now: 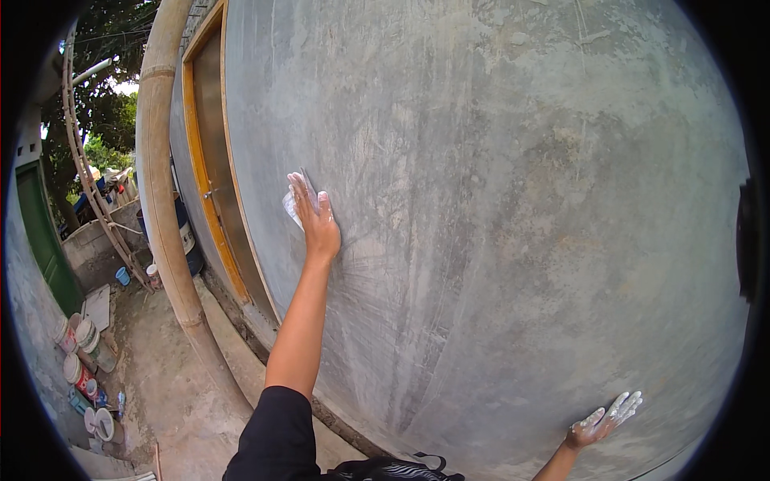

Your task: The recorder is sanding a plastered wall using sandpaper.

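A grey plastered wall point(481, 208) with pale streaks and blotches fills most of the view. My left hand point(315, 216) reaches up along it, its fingers dusted white and laid over a thin whitish sheet point(291, 207) against the wall. The sheet's edges stick out beside the fingers; its exact kind I cannot tell. Lower right, my right hand point(603, 422) is coated in white powder. Its fingers are stretched out and nothing is in it; whether it touches the wall I cannot tell.
A bamboo pole point(164, 160) stands left of the wall, near a door point(215, 136) with an orange frame. Several buckets point(95, 345) line the far-left wall below a green door point(46, 232). A bamboo ladder point(88, 172) leans farther back.
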The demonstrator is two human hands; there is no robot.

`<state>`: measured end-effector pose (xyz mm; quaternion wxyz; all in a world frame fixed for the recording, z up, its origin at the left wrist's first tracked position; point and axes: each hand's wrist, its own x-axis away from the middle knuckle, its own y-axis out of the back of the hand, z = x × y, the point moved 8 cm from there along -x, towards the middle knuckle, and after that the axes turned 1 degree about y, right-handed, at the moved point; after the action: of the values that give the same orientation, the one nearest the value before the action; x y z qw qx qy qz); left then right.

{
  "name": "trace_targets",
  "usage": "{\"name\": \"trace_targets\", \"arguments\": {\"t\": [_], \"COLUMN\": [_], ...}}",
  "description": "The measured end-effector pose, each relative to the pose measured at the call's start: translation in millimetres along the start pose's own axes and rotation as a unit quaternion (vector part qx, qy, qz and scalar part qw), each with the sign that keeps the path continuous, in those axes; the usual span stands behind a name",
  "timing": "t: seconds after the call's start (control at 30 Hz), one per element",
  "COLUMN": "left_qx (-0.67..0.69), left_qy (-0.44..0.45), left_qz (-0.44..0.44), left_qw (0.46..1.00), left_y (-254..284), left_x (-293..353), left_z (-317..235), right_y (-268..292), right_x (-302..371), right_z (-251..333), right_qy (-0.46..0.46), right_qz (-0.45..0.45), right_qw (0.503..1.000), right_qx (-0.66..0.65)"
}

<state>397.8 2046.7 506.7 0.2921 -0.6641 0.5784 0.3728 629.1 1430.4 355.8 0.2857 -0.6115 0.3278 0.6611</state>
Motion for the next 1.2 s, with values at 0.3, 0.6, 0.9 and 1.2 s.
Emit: {"name": "trace_targets", "arguments": {"t": [0.3,0.6,0.9,1.2], "left_qx": [0.047,0.062,0.105,0.108], "left_qy": [0.014,0.008,0.000,-0.016], "left_qz": [-0.001,0.005,-0.006,0.011], "left_qw": [0.999,0.998,0.994,0.994], "left_y": [-3,-3,5,7], "left_x": [6,23,35,61], "left_z": [5,-9,-8,-2], "right_y": [0,-3,-5,-5], "right_x": [0,2,5,7], "right_z": [0,0,-4,-7], "right_qy": [-0.004,-0.001,0.005,0.002], "right_qz": [0.005,-0.002,-0.002,-0.001], "right_qw": [1.000,1.000,1.000,1.000], "right_qx": [0.003,0.010,-0.007,-0.016]}}
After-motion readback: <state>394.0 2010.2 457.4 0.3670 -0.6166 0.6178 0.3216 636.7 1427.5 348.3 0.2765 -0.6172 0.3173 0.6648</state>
